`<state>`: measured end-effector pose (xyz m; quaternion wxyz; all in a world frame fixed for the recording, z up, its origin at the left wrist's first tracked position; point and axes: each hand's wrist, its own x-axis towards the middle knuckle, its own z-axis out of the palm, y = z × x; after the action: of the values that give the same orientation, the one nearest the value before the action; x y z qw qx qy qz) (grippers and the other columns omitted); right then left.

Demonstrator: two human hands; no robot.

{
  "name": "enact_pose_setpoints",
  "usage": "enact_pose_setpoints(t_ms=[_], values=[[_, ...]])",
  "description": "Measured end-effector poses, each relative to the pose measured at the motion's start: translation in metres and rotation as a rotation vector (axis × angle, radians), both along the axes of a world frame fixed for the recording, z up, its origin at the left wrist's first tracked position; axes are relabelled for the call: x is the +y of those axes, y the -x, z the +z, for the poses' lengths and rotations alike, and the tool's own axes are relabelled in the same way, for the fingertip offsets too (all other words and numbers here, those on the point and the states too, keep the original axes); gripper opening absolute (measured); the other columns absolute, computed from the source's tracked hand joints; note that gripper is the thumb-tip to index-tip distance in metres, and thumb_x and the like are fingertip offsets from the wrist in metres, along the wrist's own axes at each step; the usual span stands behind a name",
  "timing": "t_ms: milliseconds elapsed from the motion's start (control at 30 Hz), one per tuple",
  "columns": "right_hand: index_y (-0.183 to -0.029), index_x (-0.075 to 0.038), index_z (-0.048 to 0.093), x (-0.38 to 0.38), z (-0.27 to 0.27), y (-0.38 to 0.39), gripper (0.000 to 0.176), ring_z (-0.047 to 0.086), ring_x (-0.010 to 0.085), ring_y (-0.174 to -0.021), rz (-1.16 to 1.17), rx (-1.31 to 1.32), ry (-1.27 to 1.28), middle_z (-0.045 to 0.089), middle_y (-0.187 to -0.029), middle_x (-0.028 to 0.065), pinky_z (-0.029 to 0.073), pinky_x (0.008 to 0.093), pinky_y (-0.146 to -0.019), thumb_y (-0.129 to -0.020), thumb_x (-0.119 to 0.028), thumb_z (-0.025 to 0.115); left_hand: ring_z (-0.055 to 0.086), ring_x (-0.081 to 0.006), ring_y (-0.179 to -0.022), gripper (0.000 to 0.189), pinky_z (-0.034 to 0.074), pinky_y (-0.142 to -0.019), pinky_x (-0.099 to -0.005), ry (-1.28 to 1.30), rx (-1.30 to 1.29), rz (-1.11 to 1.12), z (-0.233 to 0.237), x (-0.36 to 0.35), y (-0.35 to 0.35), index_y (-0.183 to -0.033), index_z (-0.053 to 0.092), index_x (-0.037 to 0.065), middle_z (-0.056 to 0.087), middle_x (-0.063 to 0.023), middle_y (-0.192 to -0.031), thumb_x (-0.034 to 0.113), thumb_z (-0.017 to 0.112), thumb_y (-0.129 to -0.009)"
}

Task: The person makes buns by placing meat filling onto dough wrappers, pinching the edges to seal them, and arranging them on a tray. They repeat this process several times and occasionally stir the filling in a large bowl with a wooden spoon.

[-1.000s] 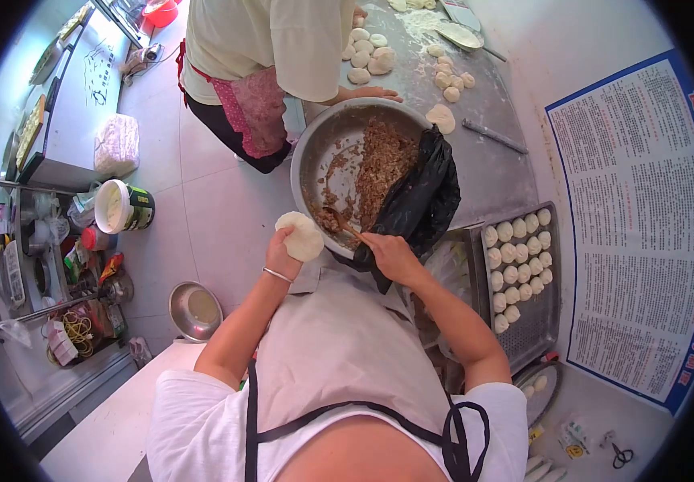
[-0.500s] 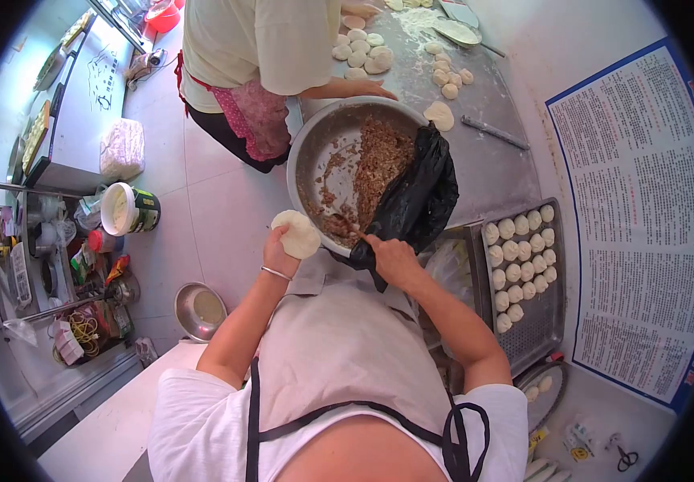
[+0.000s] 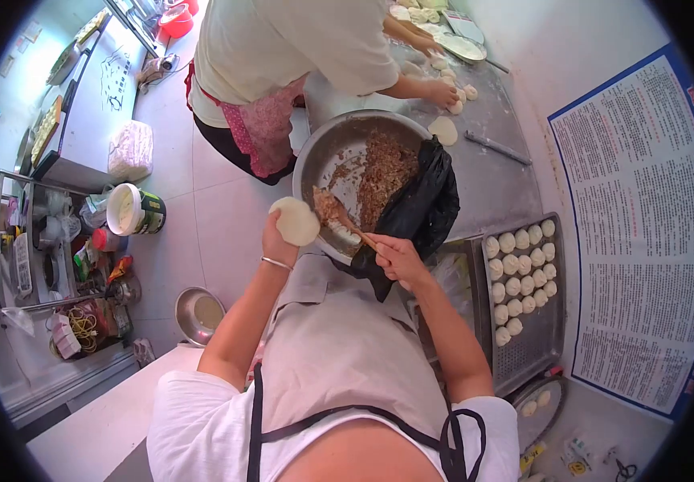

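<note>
A flat round dough wrapper (image 3: 297, 222) rests on my left hand (image 3: 276, 243), just left of a large metal bowl (image 3: 308, 167). My right hand (image 3: 399, 260) grips the wooden handle of a spatula (image 3: 349, 224), whose blade carries a lump of meat filling over the bowl's near-left side. More brown filling (image 3: 383, 169) lies inside the bowl. A black plastic bag (image 3: 430, 197) drapes over the bowl's right rim, close to my right hand.
A co-worker (image 3: 291, 44) leans over the floured table (image 3: 496, 181), hands at small dough pieces. A rolling pin (image 3: 497, 148) lies there. Right, a tray (image 3: 530, 341) holds rows of filled buns. Left are a white bucket (image 3: 124, 210) and a small metal bowl (image 3: 199, 315).
The spatula has risen from the filling and moved left with a lump on it, nearer the wrapper. The co-worker's hands have moved right to the small dough pieces.
</note>
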<state>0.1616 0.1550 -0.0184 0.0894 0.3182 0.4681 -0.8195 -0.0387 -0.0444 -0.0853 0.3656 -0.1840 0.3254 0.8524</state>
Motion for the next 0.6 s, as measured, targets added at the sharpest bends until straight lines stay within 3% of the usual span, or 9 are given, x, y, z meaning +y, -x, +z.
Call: enact_pose_setpoints(t_ms=[100,200,300,400,600], values=[[-0.135,-0.005,0.056,-0.003,0.019,-0.007,0.036,0.036,0.0026,-0.051,-0.010,0.076,-0.199,0.043,-0.067,-0.0057,0.032,0.0207,-0.042,-0.100,-0.011,0.050,0.057,-0.0341,-0.118,0.049,0.041,-0.106,-0.0515,-0.163,0.033,-0.063,0.010,0.031,0.001,-0.132,0.048,0.003,0.059,-0.0158,-0.127,0.036,0.032,-0.099],[-0.134,-0.007,0.058,-0.014,0.005,-0.014,0.039,0.044,0.0106,-0.052,-0.006,0.356,-1.015,0.047,-0.069,-0.0009,0.040,0.0266,-0.046,-0.095,-0.006,0.054,0.050,-0.0354,-0.126,0.059,0.034,-0.110,-0.0538,-0.275,-0.009,-0.142,0.044,0.055,-0.013,-0.135,0.045,0.002,0.054,-0.0172,-0.133,0.046,0.028,-0.099],[-0.132,-0.011,0.060,-0.027,0.015,-0.024,0.045,0.056,0.0204,-0.059,0.063,0.389,-1.622,0.052,-0.073,0.0076,0.048,0.0331,-0.053,-0.088,-0.001,0.058,0.041,-0.0383,-0.133,0.069,0.027,-0.113,-0.0569,-0.260,-0.146,-0.113,0.070,0.071,-0.028,-0.140,0.040,0.002,0.046,-0.0189,-0.141,0.054,0.025,-0.097],[-0.133,-0.009,0.059,-0.030,0.011,-0.037,0.049,0.056,0.0269,-0.061,0.169,0.348,-1.677,0.052,-0.075,0.0097,0.046,0.0353,-0.054,-0.086,0.003,0.058,0.041,-0.0384,-0.133,0.069,0.027,-0.113,-0.0561,-0.241,-0.146,-0.116,0.074,0.073,-0.032,-0.140,0.040,0.002,0.046,-0.0193,-0.142,0.054,0.026,-0.097],[-0.129,-0.009,0.063,-0.017,0.028,-0.044,0.049,0.053,0.0240,-0.058,0.079,0.412,-1.512,0.047,-0.070,0.0075,0.045,0.0372,-0.053,-0.081,0.004,0.060,0.040,-0.0382,-0.134,0.069,0.026,-0.114,-0.0552,-0.264,-0.124,0.013,0.057,0.069,-0.026,-0.141,0.039,0.001,0.044,-0.0197,-0.143,0.052,0.026,-0.096]])
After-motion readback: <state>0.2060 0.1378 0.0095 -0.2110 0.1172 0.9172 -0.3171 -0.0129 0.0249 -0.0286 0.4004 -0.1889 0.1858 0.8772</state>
